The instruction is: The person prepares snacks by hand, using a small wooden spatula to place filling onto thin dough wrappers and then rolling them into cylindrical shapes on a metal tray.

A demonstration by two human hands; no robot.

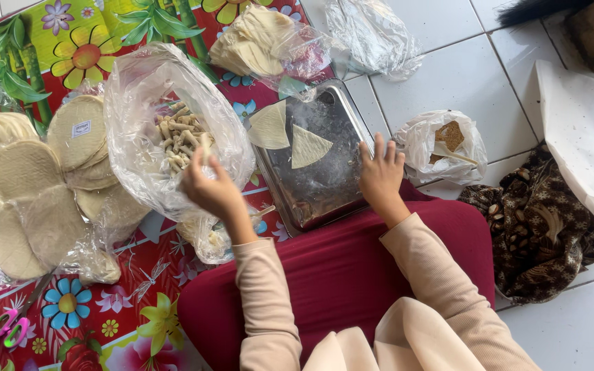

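Our left hand is at the mouth of a clear plastic bag that holds a heap of small pale rolled pastries. The fingers are curled together at the bag's lower rim; whether they pinch a roll or only the plastic, we cannot tell. Our right hand lies flat, fingers spread and apart, gripping nothing, on the right edge of a metal tray that rests against our dark red lap.

On the tray lie 2 triangular pastry wrappers, one near the top left corner, the other just beside it towards the middle. Stacks of round wrappers in thin plastic sit to the left on the flowered mat, and a bag of cut triangular wrappers lies above the tray. Scissors with pink and green handles lie at the lower left.

We judge the tray the weak point: it sits half on our lap and half on the mat, so a lean on its right edge could tip it and slide both wrappers off. The bag stands slack and open, so a tug at its rim could spill rolls onto the mat. Thin wrappers could also tear if lifted roughly.
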